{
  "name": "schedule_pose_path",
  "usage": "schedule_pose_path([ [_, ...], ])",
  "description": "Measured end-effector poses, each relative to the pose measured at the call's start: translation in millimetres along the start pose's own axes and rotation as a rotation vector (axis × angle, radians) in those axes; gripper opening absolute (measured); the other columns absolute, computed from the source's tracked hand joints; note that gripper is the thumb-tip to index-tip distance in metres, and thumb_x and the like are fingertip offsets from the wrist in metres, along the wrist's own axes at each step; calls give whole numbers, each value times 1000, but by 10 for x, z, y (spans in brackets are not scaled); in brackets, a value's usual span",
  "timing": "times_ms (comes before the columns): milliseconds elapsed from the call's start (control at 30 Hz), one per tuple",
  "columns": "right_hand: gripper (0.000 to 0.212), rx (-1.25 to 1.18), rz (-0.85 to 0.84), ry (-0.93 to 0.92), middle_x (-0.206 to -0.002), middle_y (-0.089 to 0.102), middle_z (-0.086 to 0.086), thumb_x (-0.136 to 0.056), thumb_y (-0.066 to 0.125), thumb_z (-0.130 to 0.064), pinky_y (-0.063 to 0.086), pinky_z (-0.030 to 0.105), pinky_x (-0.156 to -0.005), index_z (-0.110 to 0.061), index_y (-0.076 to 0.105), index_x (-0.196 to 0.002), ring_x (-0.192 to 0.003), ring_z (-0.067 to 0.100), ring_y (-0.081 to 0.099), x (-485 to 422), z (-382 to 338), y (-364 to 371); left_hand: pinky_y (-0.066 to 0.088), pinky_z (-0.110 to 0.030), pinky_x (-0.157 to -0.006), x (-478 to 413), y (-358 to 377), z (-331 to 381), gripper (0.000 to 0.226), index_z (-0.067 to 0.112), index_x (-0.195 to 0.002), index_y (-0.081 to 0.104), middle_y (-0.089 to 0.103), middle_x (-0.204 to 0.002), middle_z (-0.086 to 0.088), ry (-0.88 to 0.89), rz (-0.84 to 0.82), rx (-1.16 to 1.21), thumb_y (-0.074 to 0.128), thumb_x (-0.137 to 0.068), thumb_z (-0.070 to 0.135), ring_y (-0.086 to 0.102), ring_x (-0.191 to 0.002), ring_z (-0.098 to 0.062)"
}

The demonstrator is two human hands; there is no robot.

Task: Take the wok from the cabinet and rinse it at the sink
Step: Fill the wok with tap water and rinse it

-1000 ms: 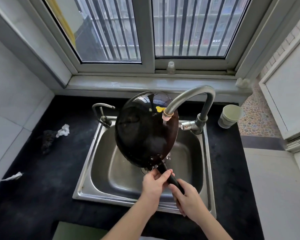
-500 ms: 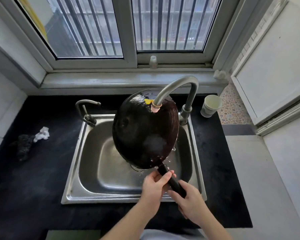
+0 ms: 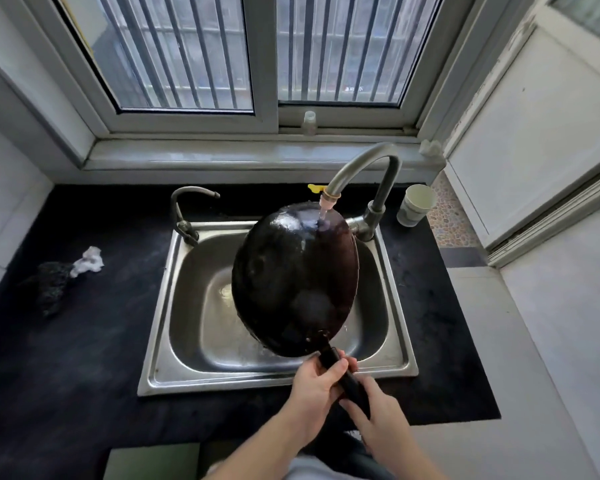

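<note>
A black wok (image 3: 291, 275) is held tilted over the steel sink (image 3: 174, 299), its dark rounded underside facing me. Water runs from the tall curved tap (image 3: 361, 168) onto the wok's upper edge. My left hand (image 3: 314, 386) grips the black handle close to the wok. My right hand (image 3: 378, 419) holds the same handle lower down, nearer to me. Water streams off the wok into the basin.
A smaller second tap (image 3: 184, 216) stands at the sink's back left corner. A pale cup (image 3: 414, 209) sits on the black counter right of the tap. A dark scrubber (image 3: 51, 285) and crumpled white paper (image 3: 89, 259) lie at the left. A small bottle (image 3: 309, 123) stands on the windowsill.
The wok has dropped lower under the spout, so the water now lands on its upper edge. The yellow tag behind it has come into sight. Both hands keep their hold on the handle.
</note>
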State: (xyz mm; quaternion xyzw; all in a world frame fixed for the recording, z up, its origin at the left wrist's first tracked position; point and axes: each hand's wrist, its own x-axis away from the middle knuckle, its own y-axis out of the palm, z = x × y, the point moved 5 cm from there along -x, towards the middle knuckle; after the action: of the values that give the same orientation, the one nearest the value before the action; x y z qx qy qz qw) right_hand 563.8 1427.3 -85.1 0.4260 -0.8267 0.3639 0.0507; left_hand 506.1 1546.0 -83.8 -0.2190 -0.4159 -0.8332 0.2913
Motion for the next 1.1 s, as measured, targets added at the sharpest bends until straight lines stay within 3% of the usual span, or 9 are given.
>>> schedule_pose_path([
  [100, 31, 82, 39, 42, -82, 65, -17, -89, 65, -30, 50, 24, -69, -27, 54, -118, -87, 15, 71, 66, 56, 115, 55, -39, -91, 44, -47, -39, 9, -3, -103, 54, 67, -89, -16, -4, -16, -58, 52, -94, -4, 64, -90, -25],
  [167, 27, 134, 72, 59, -74, 56, -23, -91, 64, -32, 43, 19, -63, -24, 55, -115, -90, 22, 70, 122, 57, 176, 54, -40, -92, 79, -71, -63, 7, -1, -100, 54, 66, -88, -16, -9, -31, -96, 51, -95, -5, 64, -89, -25],
  [233, 23, 173, 94, 69, -70, 49, -26, -92, 61, -34, 39, 16, -59, -24, 55, -112, -91, 19, 69, 188, 28, 225, 52, -41, -95, 106, -102, -73, 7, -1, -100, 54, 65, -90, -17, -21, -39, -128, 51, -95, -5, 63, -91, -26],
  [333, 25, 182, 150, 88, -75, 57, -20, -91, 61, -36, 45, 18, -58, -24, 54, -113, -87, 17, 68, 269, 28, 294, 51, -41, -97, 151, -153, -92, 9, -1, -102, 54, 64, -93, -18, -57, -37, -123, 50, -95, -5, 62, -94, -27],
  [433, 28, 240, 206, 113, -85, 61, -13, -93, 58, -38, 46, 27, -63, -24, 52, -116, -87, 19, 69, 319, 2, 406, 54, -35, -92, 196, -195, -117, 8, -1, -101, 54, 62, -96, -19, -83, -44, -142, 49, -96, -4, 61, -95, -26],
  [633, 17, 332, 252, 182, -85, 66, -5, -96, 47, -45, 40, 28, -59, -30, 39, -100, -83, 19, 70, 317, -151, 495, 57, -28, -80, 190, -256, -99, 16, -4, -111, 54, 64, -98, -18, -103, -22, -167, 50, -98, 3, 64, -94, -25],
  [733, 20, 338, 243, 211, -89, 72, -3, -95, 46, -50, 47, 30, -61, -34, 34, -94, -83, 18, 70, 359, -148, 518, 57, -25, -76, 195, -290, -93, 21, -9, -113, 56, 66, -98, -16, -98, -18, -240, 51, -97, 4, 66, -94, -23],
  [900, 21, 199, 228, 224, -66, 55, -8, -92, 53, -51, 48, 33, -62, -32, 47, -100, -81, 21, 69, 379, 14, 506, 57, -31, -87, 220, -254, -91, 15, -2, -107, 62, 70, -105, -18, -84, -18, -337, 53, -96, 3, 68, -99, -24],
  [1100, 59, 118, 251, 145, -57, 51, -14, -75, 47, -79, 53, 34, -60, -26, 59, -98, -69, 22, 70, 385, 125, 388, 58, -30, -82, 210, -192, -149, 20, -5, -113, 62, 73, -108, -17, -77, 18, -310, 55, -95, 1, 69, -100, -22],
])
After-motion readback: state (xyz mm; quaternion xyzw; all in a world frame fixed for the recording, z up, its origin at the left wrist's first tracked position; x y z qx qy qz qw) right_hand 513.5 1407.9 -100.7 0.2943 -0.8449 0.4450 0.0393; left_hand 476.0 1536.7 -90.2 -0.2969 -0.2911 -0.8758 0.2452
